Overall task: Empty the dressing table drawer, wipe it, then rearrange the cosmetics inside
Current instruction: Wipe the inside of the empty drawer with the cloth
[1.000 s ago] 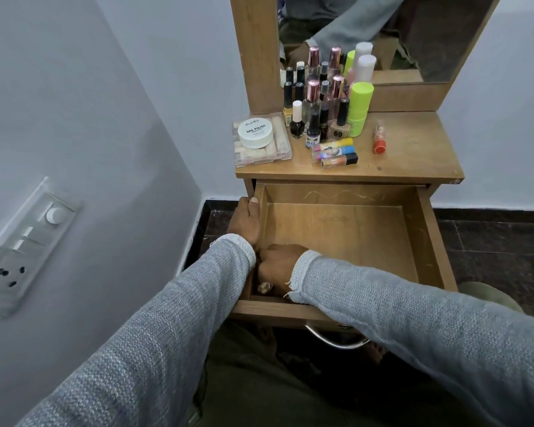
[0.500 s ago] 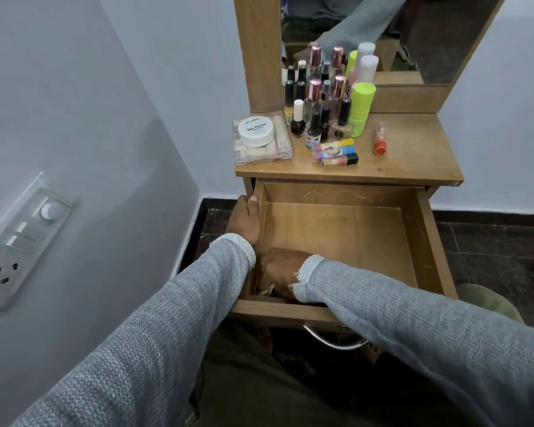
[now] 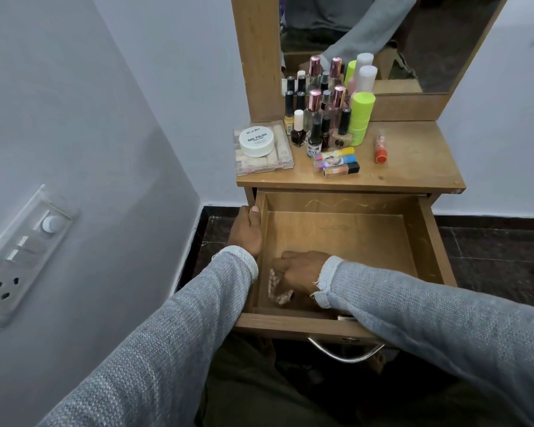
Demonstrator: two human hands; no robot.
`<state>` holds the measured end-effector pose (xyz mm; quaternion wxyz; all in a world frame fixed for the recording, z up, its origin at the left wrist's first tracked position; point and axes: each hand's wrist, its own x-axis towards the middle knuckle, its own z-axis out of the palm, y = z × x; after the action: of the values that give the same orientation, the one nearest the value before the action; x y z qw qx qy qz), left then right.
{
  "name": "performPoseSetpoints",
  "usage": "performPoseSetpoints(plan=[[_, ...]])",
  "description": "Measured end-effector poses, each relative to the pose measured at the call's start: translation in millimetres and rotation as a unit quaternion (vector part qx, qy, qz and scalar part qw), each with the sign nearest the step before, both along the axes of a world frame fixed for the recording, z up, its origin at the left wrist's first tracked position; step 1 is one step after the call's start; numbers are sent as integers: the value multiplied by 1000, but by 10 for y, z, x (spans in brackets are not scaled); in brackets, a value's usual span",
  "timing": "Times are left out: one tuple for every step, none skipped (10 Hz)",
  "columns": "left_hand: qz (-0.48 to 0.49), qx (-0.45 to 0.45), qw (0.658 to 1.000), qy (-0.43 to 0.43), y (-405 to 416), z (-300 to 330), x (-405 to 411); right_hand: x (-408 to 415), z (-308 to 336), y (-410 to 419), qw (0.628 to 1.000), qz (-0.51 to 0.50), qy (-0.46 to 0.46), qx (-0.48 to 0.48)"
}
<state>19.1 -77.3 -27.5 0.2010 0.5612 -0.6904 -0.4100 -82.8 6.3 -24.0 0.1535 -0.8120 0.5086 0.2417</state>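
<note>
Since a second ago the right hand [image 3: 299, 274] has slid a little along the drawer [image 3: 426, 241] floor near its front left corner, fingers curled over something small and blurred; whether it pinches it, I cannot tell. Left hand [image 3: 246, 231] grips the drawer's left wall. Cosmetics [image 3: 324, 124] stand on the wooden tabletop [image 3: 420, 155] below a mirror [image 3: 429, 41]; white walls, dark floor [image 3: 490, 257], switchboard [image 3: 22, 257] at left.

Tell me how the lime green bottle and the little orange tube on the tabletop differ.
The lime green bottle stands upright; the orange tube lies flat. The bottle is much bigger and sits close against the other cosmetics, while the tube lies alone to the right. Both are on the dressing table, outside the drawer.
</note>
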Motion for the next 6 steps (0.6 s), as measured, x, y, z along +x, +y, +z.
performPoseSetpoints(plan=[[5, -8, 1000, -3, 9, -18, -11, -161, -123, -120, 998, -19, 14, -65], [5, -15, 1000, 6, -16, -61, -11, -131, 19, -222, 988, -106, -28, -113], [0, -25, 1000, 9, -21, -51, -4, -137, -24, -322, 978, -90, -35, -184], [-4, -17, 1000, 12, -37, -73, 0, -214, -140, -292, 979, -132, 5, -156], [-7, -36, 999, -5, -50, -98, -6, -255, -147, -269, 973, -134, 43, -183], [-14, -58, 997, -39, -38, -89, -14, -278, -190, -364, 946, -66, 71, -310]])
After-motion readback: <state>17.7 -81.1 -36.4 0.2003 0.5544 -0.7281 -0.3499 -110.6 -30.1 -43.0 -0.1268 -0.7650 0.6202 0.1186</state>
